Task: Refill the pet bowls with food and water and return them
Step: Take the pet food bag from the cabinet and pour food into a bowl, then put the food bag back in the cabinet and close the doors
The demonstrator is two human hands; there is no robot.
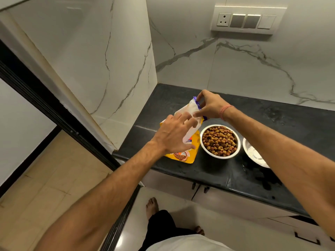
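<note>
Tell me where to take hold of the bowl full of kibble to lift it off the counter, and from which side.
Grip the bowl of kibble by its flared steel rim at the near edge, coming from the front. The food bag crowds its left and the second bowl sits close on its right. Keep it level, since kibble is heaped near the rim.

A dark stone countertop (272, 127) with a dull, mottled sheen is seen at centre right. Glossy white marble-look wall tiles (235, 66), grey-veined, are seen above. The kibble bowl (220, 154) and second bowl (253, 156) appear to be polished metal. The pet food bag (190, 142) is shiny printed plastic film. The kibble (219, 140) looks matt and rough.
</note>
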